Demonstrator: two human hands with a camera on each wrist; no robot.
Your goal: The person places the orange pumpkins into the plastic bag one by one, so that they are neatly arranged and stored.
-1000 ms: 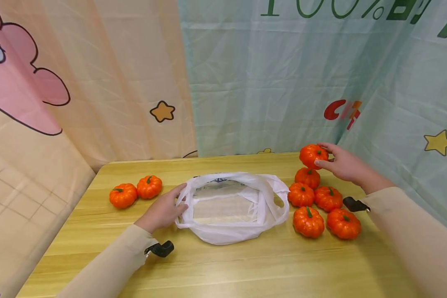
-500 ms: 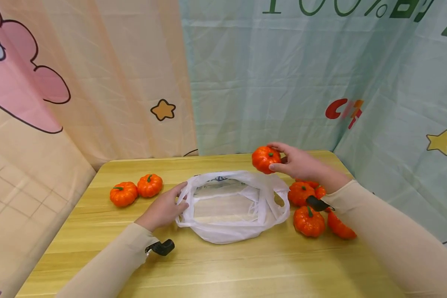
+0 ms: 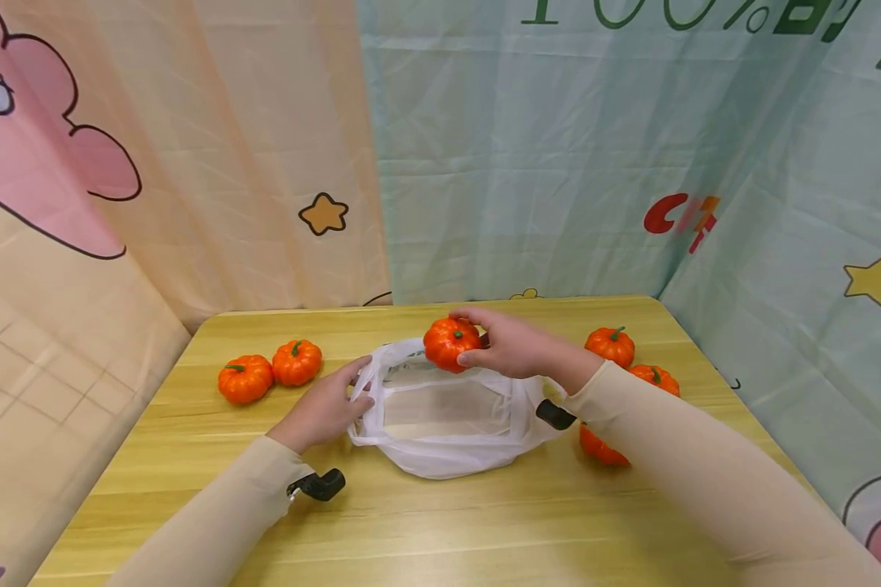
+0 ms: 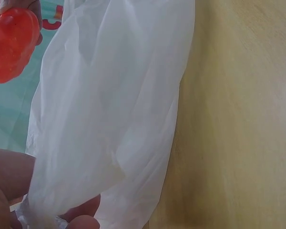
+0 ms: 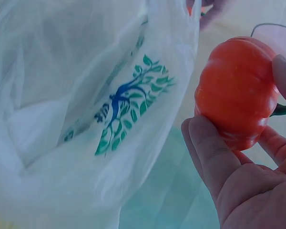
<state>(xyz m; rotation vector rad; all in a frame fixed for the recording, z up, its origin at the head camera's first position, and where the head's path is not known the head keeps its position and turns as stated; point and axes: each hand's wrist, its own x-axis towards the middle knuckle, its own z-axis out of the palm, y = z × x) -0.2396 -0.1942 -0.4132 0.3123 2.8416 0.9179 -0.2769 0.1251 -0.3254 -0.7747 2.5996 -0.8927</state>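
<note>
My right hand (image 3: pixel 517 346) grips a small orange pumpkin (image 3: pixel 449 342) with a green stem, raised above the back rim of a white plastic bag (image 3: pixel 440 463). In the right wrist view, thumb and fingers close round this pumpkin (image 5: pixel 236 93), beside the bag (image 5: pixel 148 164) with its blue and green tree print. The bag stands with its mouth spread wide on the table; no pumpkin shows inside. At its left end, my left hand (image 3: pixel 323 412) pinches the edge by the handle. The left wrist view shows thumb and fingers closed on the thin plastic (image 4: pixel 109 105).
Two pumpkins, one left (image 3: pixel 245 379) and one beside it (image 3: pixel 297 363), sit on the wooden table (image 3: pixel 411 538). More lie at the right, including one near the back (image 3: pixel 611 346); my right forearm partly hides that group. Printed curtains (image 3: pixel 484 163) hang behind.
My right hand has carried the pumpkin leftward from above the right-hand group to over the bag, and slightly lower. The left hand keeps its hold on the bag's edge.
</note>
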